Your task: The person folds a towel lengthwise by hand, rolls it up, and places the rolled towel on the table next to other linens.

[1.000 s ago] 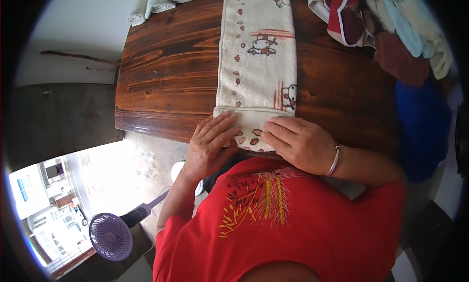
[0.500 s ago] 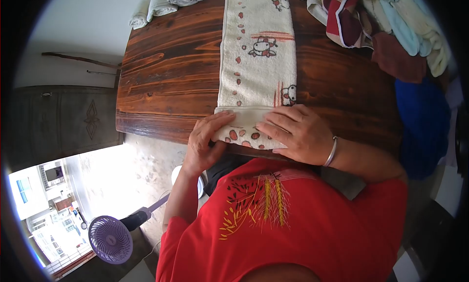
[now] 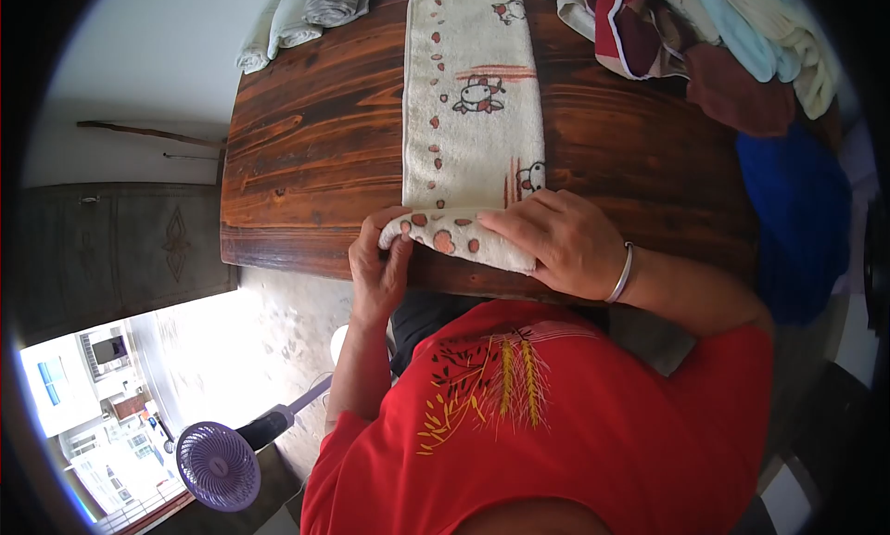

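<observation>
A cream towel (image 3: 473,146) with cow prints and reddish spots lies in a long strip on the wooden table. Its near end is turned over into a thick fold at the table's front edge. My left hand (image 3: 378,257) pinches the left corner of this fold, with the thumb in front and the fingers behind. At the fold's right end, my right hand (image 3: 567,243) grips the cloth, the fingers lying over its top. A silver bangle circles my right wrist.
Rolled pale towels (image 3: 301,20) sit at the table's (image 3: 315,155) back left. A heap of crumpled cloths (image 3: 723,48) covers the back right, and blue fabric (image 3: 795,224) hangs at the right edge. A purple fan (image 3: 218,465) stands at lower left.
The near end of the towel has been lifted and turned over further, so its spotted side now faces up. My left hand has gone from lying on the fold to pinching its corner.
</observation>
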